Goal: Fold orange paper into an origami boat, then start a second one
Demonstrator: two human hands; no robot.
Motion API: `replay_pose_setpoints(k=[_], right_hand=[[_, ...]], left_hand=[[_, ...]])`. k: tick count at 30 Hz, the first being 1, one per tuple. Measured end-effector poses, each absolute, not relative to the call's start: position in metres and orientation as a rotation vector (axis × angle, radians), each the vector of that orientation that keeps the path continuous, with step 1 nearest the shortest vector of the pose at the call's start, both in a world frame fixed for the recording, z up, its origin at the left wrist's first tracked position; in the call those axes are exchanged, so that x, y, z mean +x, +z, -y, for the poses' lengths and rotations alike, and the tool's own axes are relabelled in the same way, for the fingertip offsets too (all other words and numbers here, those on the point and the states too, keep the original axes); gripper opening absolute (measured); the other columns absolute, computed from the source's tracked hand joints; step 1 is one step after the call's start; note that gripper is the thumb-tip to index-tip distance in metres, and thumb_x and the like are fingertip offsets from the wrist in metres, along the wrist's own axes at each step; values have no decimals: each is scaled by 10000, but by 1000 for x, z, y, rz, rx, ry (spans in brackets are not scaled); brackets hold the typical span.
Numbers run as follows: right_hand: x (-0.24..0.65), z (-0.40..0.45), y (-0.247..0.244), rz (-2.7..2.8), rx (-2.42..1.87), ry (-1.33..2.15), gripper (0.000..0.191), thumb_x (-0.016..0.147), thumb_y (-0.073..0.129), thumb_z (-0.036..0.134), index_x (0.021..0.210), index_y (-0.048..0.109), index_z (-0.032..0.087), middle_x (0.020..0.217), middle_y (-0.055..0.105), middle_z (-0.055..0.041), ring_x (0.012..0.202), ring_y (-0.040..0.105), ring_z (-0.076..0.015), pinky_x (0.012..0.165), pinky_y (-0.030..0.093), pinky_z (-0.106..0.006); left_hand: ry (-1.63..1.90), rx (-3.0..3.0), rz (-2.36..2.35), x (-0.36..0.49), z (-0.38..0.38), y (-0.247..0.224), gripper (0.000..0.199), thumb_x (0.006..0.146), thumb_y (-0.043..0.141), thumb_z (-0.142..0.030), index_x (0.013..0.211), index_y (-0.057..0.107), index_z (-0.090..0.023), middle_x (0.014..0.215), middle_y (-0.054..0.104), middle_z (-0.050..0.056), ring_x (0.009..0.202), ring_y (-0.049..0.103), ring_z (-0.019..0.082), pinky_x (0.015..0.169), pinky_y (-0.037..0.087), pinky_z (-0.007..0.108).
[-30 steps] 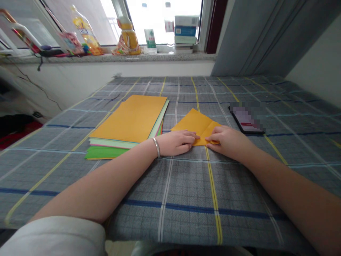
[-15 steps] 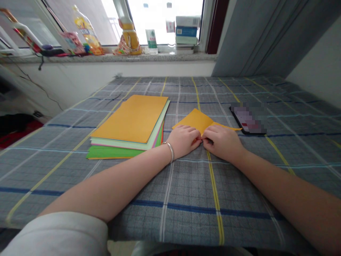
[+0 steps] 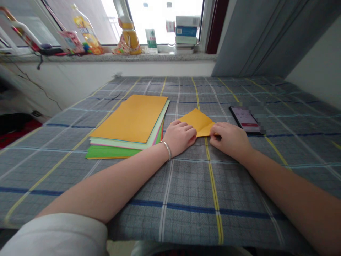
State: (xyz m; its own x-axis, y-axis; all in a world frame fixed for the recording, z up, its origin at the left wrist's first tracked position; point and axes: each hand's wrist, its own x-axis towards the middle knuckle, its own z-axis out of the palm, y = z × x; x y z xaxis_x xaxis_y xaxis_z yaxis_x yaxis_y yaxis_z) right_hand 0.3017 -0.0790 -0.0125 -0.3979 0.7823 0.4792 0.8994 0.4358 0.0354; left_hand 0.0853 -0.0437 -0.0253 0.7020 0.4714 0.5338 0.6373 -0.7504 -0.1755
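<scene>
A folded sheet of orange paper (image 3: 197, 122) lies on the checked cloth, its top corner pointing away from me. My left hand (image 3: 181, 138), with a silver bangle (image 3: 167, 149) at the wrist, pinches the sheet's near left edge. Closed on its near right corner is my right hand (image 3: 228, 139), thumb below and fingers curled over. A short stretch of the near edge shows between the hands. My fingers hide both lower corners of the paper.
Left of my hands rests a stack of coloured paper (image 3: 130, 119), orange on top. A phone (image 3: 247, 121) lies to the right on the tablecloth (image 3: 144, 220). Bottles (image 3: 87, 30) and boxes (image 3: 187, 31) stand on the windowsill behind.
My hands have moved apart along the near edge, the right one to the right and the left slightly left. The right flap that stuck out toward the phone no longer shows there.
</scene>
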Motion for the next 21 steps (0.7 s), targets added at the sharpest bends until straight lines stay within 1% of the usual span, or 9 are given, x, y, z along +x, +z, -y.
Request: replay_pose_setpoints(k=[7, 12, 17, 21], right_hand=[[322, 77, -5, 2225, -1528, -347, 61, 759, 575, 221, 764, 635, 221, 881, 708, -1, 755, 628, -173, 574, 355, -289], [340, 72, -1, 2177, -1603, -296, 72, 754, 588, 246, 789, 649, 232, 903, 712, 7, 773, 638, -180, 561, 354, -285], [353, 68, -1, 2149, -1601, -279, 76, 735, 606, 248, 792, 655, 240, 884, 711, -1, 771, 637, -194, 572, 372, -291], [359, 67, -1, 2086, -1612, -338, 78, 749, 591, 258, 793, 655, 249, 813, 702, -16, 691, 612, -200, 531, 351, -298]], left_hand=[[-702, -2599, 992, 83, 42, -24, 171, 892, 574, -284, 763, 655, -205, 756, 703, 1, 725, 621, 168, 693, 388, 317], [-701, -2669, 1063, 80, 41, -22, 135, 871, 590, -273, 780, 655, -199, 780, 704, 5, 739, 624, 165, 667, 402, 290], [-671, -2704, 1073, 80, 40, -24, 139, 878, 570, -266, 789, 646, -190, 792, 693, 13, 748, 621, 162, 637, 417, 263], [-665, -2697, 1115, 80, 38, -27, 115, 869, 566, -244, 796, 636, -190, 793, 684, 15, 760, 623, 162, 632, 427, 258]])
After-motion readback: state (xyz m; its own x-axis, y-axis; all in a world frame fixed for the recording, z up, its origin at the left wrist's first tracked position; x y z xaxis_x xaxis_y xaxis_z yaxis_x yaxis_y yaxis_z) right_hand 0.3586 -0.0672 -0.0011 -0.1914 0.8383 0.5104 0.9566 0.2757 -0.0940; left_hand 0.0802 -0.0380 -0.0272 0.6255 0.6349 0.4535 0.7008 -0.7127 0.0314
